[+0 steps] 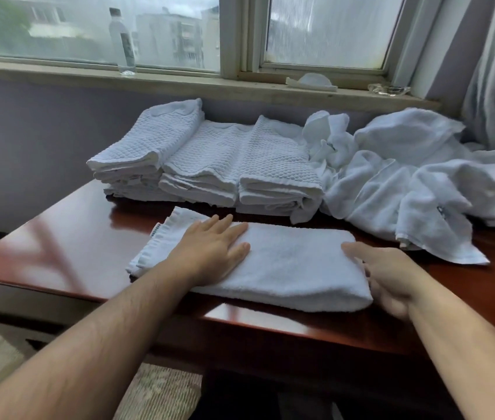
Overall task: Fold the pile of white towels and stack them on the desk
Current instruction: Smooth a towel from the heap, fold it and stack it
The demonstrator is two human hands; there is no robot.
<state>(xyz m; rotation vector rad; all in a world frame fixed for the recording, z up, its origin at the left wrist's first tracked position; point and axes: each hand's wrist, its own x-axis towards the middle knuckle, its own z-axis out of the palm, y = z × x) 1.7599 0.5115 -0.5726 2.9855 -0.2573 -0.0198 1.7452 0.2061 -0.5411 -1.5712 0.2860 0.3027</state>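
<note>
With the half-folded towel (294, 268) at the near edge of the counter (58, 253), left hand (212, 250) spread flat on it, right hand (391, 277) against its right end (grip too blurred to tell), uneven pressure could skew the fold or slide it off.

A folded white terry towel (294, 268) lies on the glossy red-brown wooden bench (58, 247). The left hand (212, 253) presses flat on its left half. The right hand (391, 277) meets its right end, thumb on top, fingers blurred. Behind it sit stacks of folded white waffle-weave towels (209, 159). Behind and to its right sprawls a rumpled heap of white towels (406, 183).
</note>
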